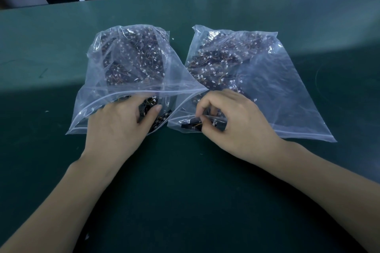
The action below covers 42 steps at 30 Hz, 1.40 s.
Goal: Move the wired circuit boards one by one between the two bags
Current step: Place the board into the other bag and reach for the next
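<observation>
Head view: left hand point(115, 123) flat, fingers loose inside left bag point(98, 80); right hand point(232, 121) pinching circuit board point(190, 126).

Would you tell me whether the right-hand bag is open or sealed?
Open: the right bag gapes at its mouth, and the right hand's fingers reach inside.

dark green table point(61, 51), 2 clear bags point(115, 72) point(277, 92) of wired boards side by side

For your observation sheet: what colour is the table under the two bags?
Dark green table, seen in the head view.
</observation>
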{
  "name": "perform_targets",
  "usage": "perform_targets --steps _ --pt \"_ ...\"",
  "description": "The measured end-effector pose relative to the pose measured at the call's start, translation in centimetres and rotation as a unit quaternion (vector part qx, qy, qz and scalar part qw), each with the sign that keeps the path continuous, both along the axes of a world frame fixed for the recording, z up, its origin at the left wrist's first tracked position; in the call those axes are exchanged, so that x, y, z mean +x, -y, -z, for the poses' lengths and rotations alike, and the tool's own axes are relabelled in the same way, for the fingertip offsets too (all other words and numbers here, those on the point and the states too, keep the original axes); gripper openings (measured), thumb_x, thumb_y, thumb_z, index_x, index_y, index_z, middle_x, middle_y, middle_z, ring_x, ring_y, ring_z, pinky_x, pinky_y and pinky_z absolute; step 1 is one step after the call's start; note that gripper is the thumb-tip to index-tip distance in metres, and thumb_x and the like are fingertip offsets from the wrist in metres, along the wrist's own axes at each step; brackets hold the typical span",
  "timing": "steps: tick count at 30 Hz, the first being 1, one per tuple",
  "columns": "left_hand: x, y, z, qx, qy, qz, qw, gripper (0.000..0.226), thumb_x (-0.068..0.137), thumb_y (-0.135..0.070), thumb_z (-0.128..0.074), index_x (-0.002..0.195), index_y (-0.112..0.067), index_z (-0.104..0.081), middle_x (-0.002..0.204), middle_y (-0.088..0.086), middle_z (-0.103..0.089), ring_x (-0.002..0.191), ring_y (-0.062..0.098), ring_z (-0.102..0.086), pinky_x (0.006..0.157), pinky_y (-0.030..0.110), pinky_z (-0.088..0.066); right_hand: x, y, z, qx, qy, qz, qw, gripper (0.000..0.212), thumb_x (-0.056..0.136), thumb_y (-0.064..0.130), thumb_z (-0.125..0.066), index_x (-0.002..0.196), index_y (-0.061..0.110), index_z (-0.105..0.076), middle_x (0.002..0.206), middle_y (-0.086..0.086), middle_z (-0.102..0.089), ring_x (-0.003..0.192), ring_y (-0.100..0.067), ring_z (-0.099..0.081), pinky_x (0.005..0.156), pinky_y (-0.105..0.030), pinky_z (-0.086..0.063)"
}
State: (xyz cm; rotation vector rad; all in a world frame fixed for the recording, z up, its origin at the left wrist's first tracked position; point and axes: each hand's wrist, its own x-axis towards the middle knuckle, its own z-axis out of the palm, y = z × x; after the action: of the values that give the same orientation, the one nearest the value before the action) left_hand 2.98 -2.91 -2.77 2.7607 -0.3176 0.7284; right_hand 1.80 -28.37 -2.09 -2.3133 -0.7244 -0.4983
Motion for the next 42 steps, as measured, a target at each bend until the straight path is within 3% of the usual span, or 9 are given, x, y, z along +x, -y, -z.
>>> perform_targets --steps 6,13,17,19,25,29,35,39,42 --pt "0.9 0.3 0.3 -0.011 0.015 -0.010 1.000 0.011 0.096 -0.045 -0.074 0.097 -0.035 -0.079 0.053 -0.014 -0.043 0.055 0.021 -0.050 0.056 0.028 -0.040 -0.1 -0.1 0.0 -0.007 -0.004 -0.001 1.000 0.015 0.086 0.007 -0.073 0.093 0.020 -0.067 0.082 0.028 -0.051 0.084 -0.009 -0.056 0.082 -0.022 -0.043" --pt "0.0 0.5 -0.3 -0.043 0.112 0.091 0.989 0.011 0.102 -0.031 -0.075 0.107 -0.029 -0.085 0.063 -0.016 -0.038 0.057 0.014 -0.045 0.047 0.036 -0.048 0.1 0.1 0.2 -0.008 -0.006 0.003 1.000 0.016 0.087 0.008 -0.073 0.094 0.021 -0.068 0.084 0.028 -0.052 0.085 -0.009 -0.056 0.082 -0.022 -0.044" --pt "-0.7 1.1 0.0 -0.102 0.136 0.142 0.975 0.014 0.103 -0.029 -0.076 0.108 -0.020 -0.085 0.077 -0.012 -0.060 0.063 0.008 -0.053 0.055 0.035 -0.050 0.1 0.1 0.4 0.009 -0.009 -0.008 1.000 0.015 0.088 0.018 -0.078 0.101 0.020 -0.070 0.088 0.025 -0.056 0.083 -0.008 -0.058 0.084 -0.023 -0.046" --pt "-1.3 1.7 0.1 -0.152 0.124 0.172 0.965 0.013 0.101 -0.025 -0.078 0.107 -0.016 -0.085 0.087 -0.012 -0.069 0.069 0.000 -0.059 0.063 0.023 -0.049 0.2 0.1 0.5 0.030 -0.019 -0.017 0.999 0.017 0.093 0.026 -0.078 0.108 0.021 -0.072 0.095 0.020 -0.064 0.085 -0.008 -0.059 0.085 -0.027 -0.049" --pt "-2.5 3.5 0.1 -0.330 -0.006 0.224 0.917 0.014 0.100 -0.018 -0.074 0.111 -0.020 -0.080 0.095 -0.009 -0.080 0.074 0.013 -0.072 0.062 0.021 -0.051 0.6 0.2 0.7 0.086 -0.045 -0.040 0.995 0.019 0.103 0.030 -0.068 0.113 0.015 -0.076 0.102 0.010 -0.071 0.093 -0.012 -0.065 0.085 -0.034 -0.054" --pt "-2.7 3.4 0.4 -0.382 -0.057 0.234 0.892 0.010 0.100 -0.019 -0.074 0.106 -0.026 -0.079 0.094 -0.006 -0.078 0.075 0.014 -0.070 0.057 0.041 -0.054 0.9 0.2 0.9 0.114 -0.025 -0.060 0.991 0.008 0.100 0.019 -0.074 0.101 0.012 -0.078 0.095 0.014 -0.071 0.088 -0.014 -0.066 0.078 -0.027 -0.053" --pt "-3.0 3.4 0.4 -0.392 -0.063 0.250 0.883 0.017 0.100 -0.022 -0.069 0.111 -0.033 -0.073 0.102 -0.009 -0.078 0.091 0.017 -0.075 0.062 0.042 -0.059 0.9 0.2 0.7 0.156 -0.029 -0.071 0.985 0.004 0.099 0.014 -0.075 0.097 0.012 -0.079 0.089 0.009 -0.073 0.081 -0.015 -0.066 0.075 -0.017 -0.045" --pt "-3.1 3.5 0.1 -0.374 -0.054 0.253 0.891 0.022 0.100 -0.028 -0.071 0.122 -0.032 -0.070 0.104 -0.011 -0.075 0.096 0.016 -0.075 0.068 0.018 -0.054 0.7 0.4 0.7 0.132 -0.014 -0.065 0.989 0.003 0.098 0.009 -0.075 0.098 0.011 -0.077 0.088 0.009 -0.074 0.082 -0.012 -0.071 0.075 -0.025 -0.054" --pt "-3.0 3.6 0.0 -0.347 -0.039 0.248 0.904 0.015 0.098 -0.027 -0.074 0.113 -0.028 -0.073 0.100 -0.014 -0.074 0.087 0.015 -0.072 0.064 0.020 -0.052 0.6 0.3 0.7 0.106 0.001 -0.080 0.991 0.005 0.097 0.005 -0.074 0.098 0.009 -0.078 0.091 0.008 -0.074 0.084 -0.009 -0.070 0.076 -0.029 -0.056"
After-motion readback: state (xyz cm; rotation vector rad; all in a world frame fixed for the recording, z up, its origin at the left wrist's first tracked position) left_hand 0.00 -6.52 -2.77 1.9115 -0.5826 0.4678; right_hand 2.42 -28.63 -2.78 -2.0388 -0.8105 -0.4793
